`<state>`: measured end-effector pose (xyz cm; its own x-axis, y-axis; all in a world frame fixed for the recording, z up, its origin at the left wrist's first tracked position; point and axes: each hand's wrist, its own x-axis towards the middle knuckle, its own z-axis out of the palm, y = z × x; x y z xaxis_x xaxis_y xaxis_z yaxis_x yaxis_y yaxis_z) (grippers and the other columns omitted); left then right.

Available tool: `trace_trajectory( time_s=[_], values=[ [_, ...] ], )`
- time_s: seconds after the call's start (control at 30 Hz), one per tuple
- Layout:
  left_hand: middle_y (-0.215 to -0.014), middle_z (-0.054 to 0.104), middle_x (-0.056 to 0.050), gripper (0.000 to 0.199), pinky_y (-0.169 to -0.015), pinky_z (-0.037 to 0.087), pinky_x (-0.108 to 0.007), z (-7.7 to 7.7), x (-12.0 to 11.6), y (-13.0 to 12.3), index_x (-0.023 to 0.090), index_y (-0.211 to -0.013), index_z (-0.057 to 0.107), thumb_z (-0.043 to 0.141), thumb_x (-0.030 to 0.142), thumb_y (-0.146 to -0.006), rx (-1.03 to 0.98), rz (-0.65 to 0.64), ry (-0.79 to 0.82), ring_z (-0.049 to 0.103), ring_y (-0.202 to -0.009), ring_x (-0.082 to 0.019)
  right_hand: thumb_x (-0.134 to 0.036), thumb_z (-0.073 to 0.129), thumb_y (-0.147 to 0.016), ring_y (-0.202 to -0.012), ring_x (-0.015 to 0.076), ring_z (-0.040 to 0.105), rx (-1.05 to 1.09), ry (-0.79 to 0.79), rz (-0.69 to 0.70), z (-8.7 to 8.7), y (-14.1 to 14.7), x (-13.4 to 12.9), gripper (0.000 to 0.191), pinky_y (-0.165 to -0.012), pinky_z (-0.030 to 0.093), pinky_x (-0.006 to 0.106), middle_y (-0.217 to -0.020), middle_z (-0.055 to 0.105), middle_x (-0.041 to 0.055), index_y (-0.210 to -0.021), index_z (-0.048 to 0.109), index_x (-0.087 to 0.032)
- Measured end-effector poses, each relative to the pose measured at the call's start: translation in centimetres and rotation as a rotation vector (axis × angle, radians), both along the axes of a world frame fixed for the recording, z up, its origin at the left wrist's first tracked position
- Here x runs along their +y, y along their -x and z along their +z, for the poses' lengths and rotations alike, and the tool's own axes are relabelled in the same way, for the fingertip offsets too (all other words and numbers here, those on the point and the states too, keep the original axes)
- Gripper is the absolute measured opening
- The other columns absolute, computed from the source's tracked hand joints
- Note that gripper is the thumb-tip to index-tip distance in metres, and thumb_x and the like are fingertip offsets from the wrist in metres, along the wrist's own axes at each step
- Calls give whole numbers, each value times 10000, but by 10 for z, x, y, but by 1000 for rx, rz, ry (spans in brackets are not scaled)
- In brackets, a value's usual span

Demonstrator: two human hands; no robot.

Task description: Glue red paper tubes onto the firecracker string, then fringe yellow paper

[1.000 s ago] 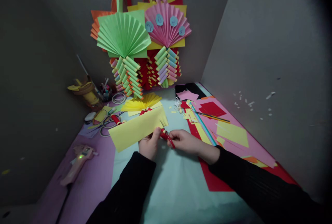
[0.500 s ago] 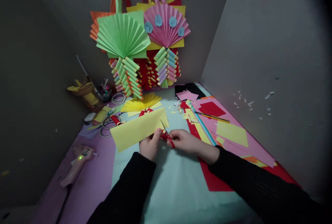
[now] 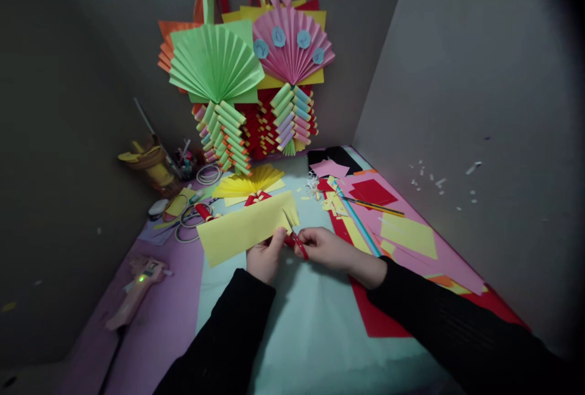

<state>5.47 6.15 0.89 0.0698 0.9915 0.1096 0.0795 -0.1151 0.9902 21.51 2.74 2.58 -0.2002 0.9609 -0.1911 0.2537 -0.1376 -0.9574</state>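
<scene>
The person's left hand (image 3: 265, 258) pinches a rectangular pale-yellow paper strip (image 3: 242, 227) near its lower right edge, thumb on the near face and the other fingers mostly hidden behind it. The strip is held up over the pale blue-green table covering (image 3: 301, 322), tilted, its right end higher. The right hand (image 3: 326, 250) has its fingers curled around the handles of a pair of small red-handled metal scissors (image 3: 299, 244), whose blades point up at that end; whether they are biting into the paper is too small to tell. Judging by the strip, the cutting is only partly done: narrow slits fringe the right end, while the broad remainder to the left is whole. Beyond it lies a bright-yellow pleated paper fan (image 3: 249, 183), already folded and spread, with small red paper rolls (image 3: 258, 197) just below. Whether the rest of the strip is due any cuts cannot be told.
</scene>
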Motion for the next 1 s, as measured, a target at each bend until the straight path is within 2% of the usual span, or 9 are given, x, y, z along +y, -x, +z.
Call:
trace_trajectory(
  time_s=[0.37, 0.8, 1.0],
  values=[
    [-637, 681, -49, 273, -881, 474, -354, 3, -2, -2, 168, -621, 688, 648, 413, -736, 19, -4, 4, 650, -745, -207, -516, 691, -681, -569, 95, 392, 21, -5, 12, -2, -2, 2, 395, -526, 315, 231, -638, 493, -32, -681, 511, -165],
    [-656, 669, -57, 265, -859, 471, -370, 6, -3, -3, 168, -633, 688, 649, 417, -715, 37, -23, 27, 604, -666, -191, -538, 700, -665, -592, 103, 394, 64, 17, 5, 0, -2, 2, 421, -557, 314, 241, -654, 482, -28, -712, 525, -157],
    [-639, 654, -45, 265, -761, 474, -325, 1, -1, -3, 164, -621, 675, 667, 410, -718, -26, -1, 35, 584, -636, -171, -479, 698, -687, -581, 103, 412, 74, -8, 24, -2, -4, 2, 361, -545, 321, 240, -649, 492, -27, -709, 537, -157]
  ],
)
